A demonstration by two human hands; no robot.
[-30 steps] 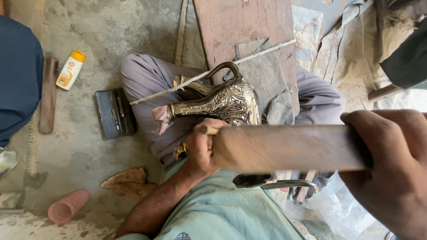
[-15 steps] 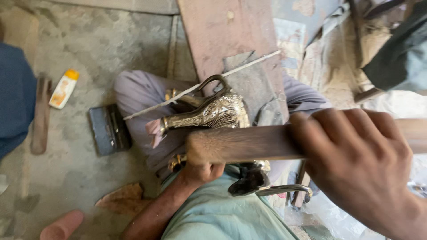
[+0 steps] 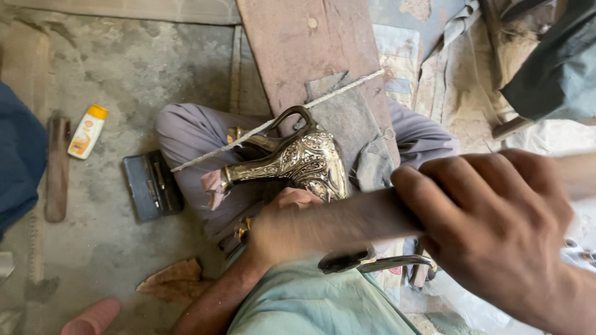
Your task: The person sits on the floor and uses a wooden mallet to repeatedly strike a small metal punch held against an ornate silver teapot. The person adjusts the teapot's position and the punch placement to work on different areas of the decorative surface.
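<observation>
An ornate engraved metal jug (image 3: pixel 307 160) with a curved handle lies on its side on my lap, spout pointing left. My left hand (image 3: pixel 282 232) is fisted against the jug's near side, closed on a small tool that is blurred and mostly hidden. My right hand (image 3: pixel 496 232), large and close to the camera, grips a thick wooden stick (image 3: pixel 363 218). The stick runs left, and its blurred end lies over my left hand. A thin white cord (image 3: pixel 248 133) stretches slantwise over the jug.
A reddish wooden plank (image 3: pixel 310 49) lies beyond my knees. On the concrete floor at left are a yellow-capped bottle (image 3: pixel 87 130), a dark flat box (image 3: pixel 149 186), a wooden tool (image 3: pixel 57 167) and a pink cylinder (image 3: pixel 93 317). A dark metal tool (image 3: pixel 372 263) rests near my lap.
My right hand has slid left along the stick, toward my left hand, and the stick is now blurred with motion. The jug and my left hand have stayed in place.
</observation>
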